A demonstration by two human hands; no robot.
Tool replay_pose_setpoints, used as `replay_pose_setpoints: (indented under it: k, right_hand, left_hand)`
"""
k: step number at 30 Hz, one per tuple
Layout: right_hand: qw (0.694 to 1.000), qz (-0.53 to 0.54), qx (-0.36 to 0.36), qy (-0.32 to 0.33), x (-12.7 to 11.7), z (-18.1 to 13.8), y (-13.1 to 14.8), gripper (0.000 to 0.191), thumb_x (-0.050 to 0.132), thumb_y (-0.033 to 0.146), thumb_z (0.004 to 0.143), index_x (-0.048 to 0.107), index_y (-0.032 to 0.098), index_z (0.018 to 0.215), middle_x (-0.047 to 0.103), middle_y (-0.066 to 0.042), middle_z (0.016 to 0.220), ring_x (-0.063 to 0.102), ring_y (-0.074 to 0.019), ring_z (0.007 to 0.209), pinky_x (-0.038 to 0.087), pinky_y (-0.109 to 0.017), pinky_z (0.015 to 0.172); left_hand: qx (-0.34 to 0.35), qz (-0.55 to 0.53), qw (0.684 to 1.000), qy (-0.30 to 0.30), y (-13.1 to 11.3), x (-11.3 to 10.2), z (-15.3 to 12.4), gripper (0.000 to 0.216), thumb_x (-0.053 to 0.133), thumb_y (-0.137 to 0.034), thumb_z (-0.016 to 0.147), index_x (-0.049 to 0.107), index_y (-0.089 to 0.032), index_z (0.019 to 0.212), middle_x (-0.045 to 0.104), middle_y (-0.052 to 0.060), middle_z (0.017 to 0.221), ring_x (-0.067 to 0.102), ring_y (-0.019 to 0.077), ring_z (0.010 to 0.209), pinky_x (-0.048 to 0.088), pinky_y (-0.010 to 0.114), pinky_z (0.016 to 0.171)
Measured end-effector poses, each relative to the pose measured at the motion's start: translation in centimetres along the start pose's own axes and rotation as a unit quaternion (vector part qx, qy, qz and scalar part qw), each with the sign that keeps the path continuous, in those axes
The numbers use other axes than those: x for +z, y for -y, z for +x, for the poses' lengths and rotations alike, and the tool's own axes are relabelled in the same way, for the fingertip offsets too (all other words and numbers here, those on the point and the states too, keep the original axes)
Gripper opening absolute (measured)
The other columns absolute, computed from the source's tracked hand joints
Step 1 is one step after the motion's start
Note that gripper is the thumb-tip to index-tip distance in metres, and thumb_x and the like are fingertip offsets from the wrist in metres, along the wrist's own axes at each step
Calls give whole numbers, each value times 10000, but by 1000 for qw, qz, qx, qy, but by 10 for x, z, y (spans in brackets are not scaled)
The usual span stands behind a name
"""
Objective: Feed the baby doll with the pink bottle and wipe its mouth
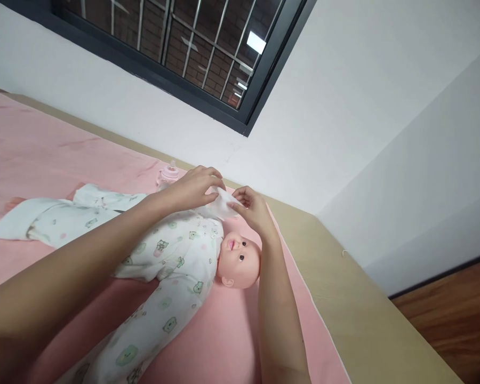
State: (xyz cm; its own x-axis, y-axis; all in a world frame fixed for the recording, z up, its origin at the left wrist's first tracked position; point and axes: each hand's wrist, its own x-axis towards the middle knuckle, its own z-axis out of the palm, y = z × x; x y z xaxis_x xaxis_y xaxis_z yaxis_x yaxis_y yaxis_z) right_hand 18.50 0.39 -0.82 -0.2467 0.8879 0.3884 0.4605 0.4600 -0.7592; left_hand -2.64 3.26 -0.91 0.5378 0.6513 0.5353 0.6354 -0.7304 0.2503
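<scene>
A baby doll [240,261] lies on its back, its head toward the right, dressed in a white suit [176,245] printed with small green bears. Just beyond its shoulder, my left hand [198,188] and my right hand [255,212] pinch a thin white cloth [224,205] between them. Fingers and thumb of each hand close on opposite sides of it. Whether this is a wipe or a tissue I cannot tell. Close behind my left wrist stands a pink-topped baby bottle [168,173], its lower part partly hidden.
A pink blanket [48,136] covers most of the wooden table [344,304]. The white wall [124,106] and a dark-framed window [246,114] with bars rise behind it. At lower right is a brown wooden panel [456,309].
</scene>
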Motion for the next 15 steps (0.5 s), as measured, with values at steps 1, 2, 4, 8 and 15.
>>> replay_pose_setpoints:
  k: [1,2,4,8,15]
  right_hand:
    - [1000,11,16,-10,-4,1,-6,277,717,348,727,576,212,922,635,15,800,588,-130,732,460,-281,709]
    - [999,23,35,-21,-9,2,-14,310,712,349,719,572,214,960,629,19,786,582,-129,717,451,-276,690]
    - [995,49,83,-40,-22,2,-30,370,707,348,694,557,220,1008,619,28,771,573,-128,701,437,-267,669]
    - [977,94,179,-66,-48,-2,-63,330,675,273,620,531,233,914,585,57,707,517,-102,642,394,-229,621]
    - [941,163,263,-135,-68,-9,-98,212,658,149,550,505,204,687,489,58,598,425,-64,555,333,-179,501]
  left_hand:
    - [-8,-1,1000,0,4,0,0,376,472,-275,835,684,-201,1137,600,88,1293,496,291,1238,381,431,1057]
    - [-15,-3,1000,1,8,0,0,390,469,-296,839,670,-199,1159,611,89,1277,508,289,1227,386,424,1051]
    - [-28,-10,1000,8,17,-1,0,399,468,-333,840,660,-207,1165,632,80,1251,530,279,1208,396,408,1040]
    - [-95,-38,995,21,35,-9,0,439,482,-396,821,638,-226,1195,654,57,1241,587,263,1152,459,357,950]
    - [-214,-84,972,48,50,-21,-1,523,526,-440,754,637,-216,1212,689,74,1160,654,262,1024,506,307,797]
